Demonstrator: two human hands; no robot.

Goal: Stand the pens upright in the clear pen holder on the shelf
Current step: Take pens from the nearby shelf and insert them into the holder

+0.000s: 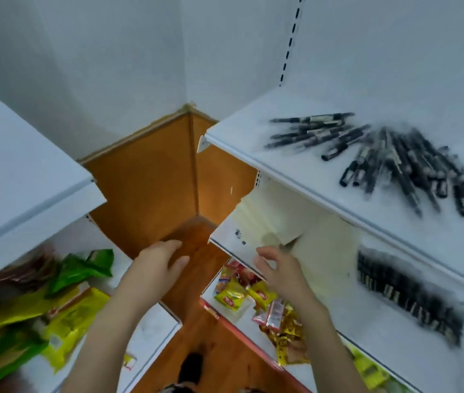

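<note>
Fingers of our left hand and right hand are loosely spread, holding nothing; at two o'clock pens lie on the shelf, too blurred to count.

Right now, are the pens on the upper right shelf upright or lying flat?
Lying flat: the pens spread in two loose heaps on the shelf, none plainly standing. No holder can be made out.
</note>
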